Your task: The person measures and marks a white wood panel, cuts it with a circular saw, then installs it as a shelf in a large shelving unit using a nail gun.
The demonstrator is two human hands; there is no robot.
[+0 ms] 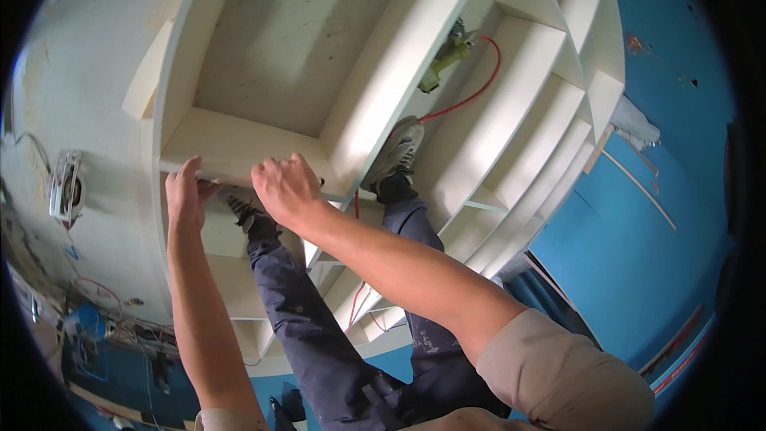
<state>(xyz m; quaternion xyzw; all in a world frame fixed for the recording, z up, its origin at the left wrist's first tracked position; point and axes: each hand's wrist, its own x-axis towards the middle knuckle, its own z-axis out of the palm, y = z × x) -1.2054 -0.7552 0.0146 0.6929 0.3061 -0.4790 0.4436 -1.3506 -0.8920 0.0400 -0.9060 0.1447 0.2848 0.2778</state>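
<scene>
Along the white cabinet divider [247,140], laid left to right, the left hand [187,195] is placed leftmost, the curled right hand [286,189] mid-length; neither's hold can be told.

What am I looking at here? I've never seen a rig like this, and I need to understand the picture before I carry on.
There is no machine: these are a person's own two bare hands. The single picture comes from a wide fisheye camera on their head, looking down, so straight edges bend near the rim.

Both the left hand and right hand are at the edge of a board in a cream shelving unit. The right fingers are curled; whether that grip holds something small is hidden.

The shoes are down among the compartments. One compartment holds a yellow-green tool with a red hose. A metal-plated tool lies at far left.
</scene>
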